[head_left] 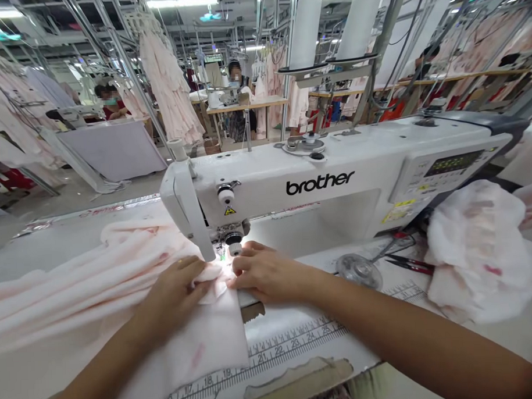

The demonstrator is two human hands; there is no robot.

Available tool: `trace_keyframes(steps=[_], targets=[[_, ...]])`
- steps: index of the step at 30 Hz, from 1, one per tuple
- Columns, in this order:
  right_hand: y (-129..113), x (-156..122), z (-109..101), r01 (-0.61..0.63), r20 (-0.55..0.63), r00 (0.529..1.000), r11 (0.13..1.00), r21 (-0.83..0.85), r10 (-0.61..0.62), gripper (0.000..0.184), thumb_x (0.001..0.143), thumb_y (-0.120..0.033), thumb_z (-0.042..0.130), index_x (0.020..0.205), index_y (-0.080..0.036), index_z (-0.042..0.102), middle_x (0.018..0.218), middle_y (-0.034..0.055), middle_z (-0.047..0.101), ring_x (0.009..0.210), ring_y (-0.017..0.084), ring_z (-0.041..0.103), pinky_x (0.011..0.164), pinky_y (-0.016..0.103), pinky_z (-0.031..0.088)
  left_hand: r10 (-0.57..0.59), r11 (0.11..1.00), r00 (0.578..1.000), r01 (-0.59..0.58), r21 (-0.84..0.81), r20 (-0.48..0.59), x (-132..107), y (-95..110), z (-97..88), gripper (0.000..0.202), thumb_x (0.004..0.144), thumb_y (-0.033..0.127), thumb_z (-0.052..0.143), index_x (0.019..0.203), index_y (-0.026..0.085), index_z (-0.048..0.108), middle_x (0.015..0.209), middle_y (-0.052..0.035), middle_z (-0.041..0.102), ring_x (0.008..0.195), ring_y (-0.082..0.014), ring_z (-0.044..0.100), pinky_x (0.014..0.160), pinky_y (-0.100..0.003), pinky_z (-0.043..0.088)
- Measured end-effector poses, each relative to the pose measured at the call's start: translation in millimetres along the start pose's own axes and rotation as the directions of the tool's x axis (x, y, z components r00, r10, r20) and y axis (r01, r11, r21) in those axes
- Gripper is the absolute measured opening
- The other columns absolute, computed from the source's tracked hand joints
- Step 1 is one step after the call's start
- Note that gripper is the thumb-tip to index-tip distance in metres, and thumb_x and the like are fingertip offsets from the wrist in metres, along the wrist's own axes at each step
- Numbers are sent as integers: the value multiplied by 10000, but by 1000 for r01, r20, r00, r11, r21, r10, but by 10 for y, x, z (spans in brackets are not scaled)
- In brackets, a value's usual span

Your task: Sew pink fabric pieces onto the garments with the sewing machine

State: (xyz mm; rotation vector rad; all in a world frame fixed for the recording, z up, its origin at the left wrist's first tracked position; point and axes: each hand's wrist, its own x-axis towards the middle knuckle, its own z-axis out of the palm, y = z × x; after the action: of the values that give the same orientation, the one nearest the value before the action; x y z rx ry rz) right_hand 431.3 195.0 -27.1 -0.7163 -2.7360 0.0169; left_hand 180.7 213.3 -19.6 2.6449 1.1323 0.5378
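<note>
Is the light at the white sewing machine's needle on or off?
On: a bright glow whitens the pale pink fabric between the left hand and right hand. The lamp itself is hidden.

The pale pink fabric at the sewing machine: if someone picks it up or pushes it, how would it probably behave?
The pale pink fabric is probably floppy, since it lies in long, soft folds. Pushed, it would likely bunch up, as it puckers beside the left hand. It may be light for its size, because its front edge looks thin.
</note>
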Motion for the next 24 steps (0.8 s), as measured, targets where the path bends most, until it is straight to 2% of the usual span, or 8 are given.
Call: trace_keyframes(steps=[3,5,9,12,15,18,21,24], targets=[[6,-13,-60,-2,29,1000,999,39,1,153,914,-153,610,1025,-222,690,858,-10,603,834,162,481,981,321,315,138,990,982,-132,56,-129,-69,121,-11,207,904,193,455,960,219,652,878,-27,648,765,-162,597,670,-270,458],[-1,-13,-91,-10,44,999,999,46,8,143,919,-158,601,1009,-224,690,824,-18,602,799,156,480,965,315,326,198,978,969,-184,99,-149,-102,208,10,213,912,166,453,965,210,654,881,-35,634,769,-163,577,697,-286,454],[-18,-10,-119,-10,52,999,997,70,7,126,962,-217,566,918,-208,684,780,-25,604,736,141,477,924,296,346,213,972,974,-205,113,-69,-135,311,107,225,903,97,431,896,185,638,967,-62,625,858,-190,558,754,-325,455],[-20,-12,-119,-6,58,998,997,78,1,161,973,-240,564,863,-196,672,766,-23,606,712,133,481,896,287,348,225,969,974,-222,105,-11,-147,317,170,243,904,77,426,979,190,629,944,-56,629,861,-197,551,765,-334,462],[-15,-15,-117,-1,62,998,997,80,-4,155,974,-238,566,864,-198,668,759,-25,605,691,128,476,878,286,350,200,974,979,-196,110,-29,-158,300,199,243,918,99,447,1089,192,593,938,-51,625,850,-195,556,755,-326,467],[-17,-11,-123,-2,70,998,997,81,-3,155,977,-240,563,865,-201,662,775,-24,614,693,128,480,869,285,355,201,974,979,-197,110,-28,-166,280,212,288,897,69,449,1122,194,578,959,-49,611,864,-188,558,762,-312,470],[-25,-5,-131,-7,89,996,997,72,1,135,964,-232,583,856,-199,656,791,-19,623,717,133,498,862,285,358,204,974,979,-203,97,-8,-173,261,213,339,853,17,424,1085,197,593,964,-48,588,866,-178,552,761,-300,469],[-29,-9,-125,-17,90,996,998,63,11,127,952,-224,591,845,-201,655,786,-21,624,728,135,508,876,285,359,204,975,979,-203,94,5,-179,255,199,281,865,43,432,1018,195,612,937,-48,565,842,-175,542,750,-303,467]])
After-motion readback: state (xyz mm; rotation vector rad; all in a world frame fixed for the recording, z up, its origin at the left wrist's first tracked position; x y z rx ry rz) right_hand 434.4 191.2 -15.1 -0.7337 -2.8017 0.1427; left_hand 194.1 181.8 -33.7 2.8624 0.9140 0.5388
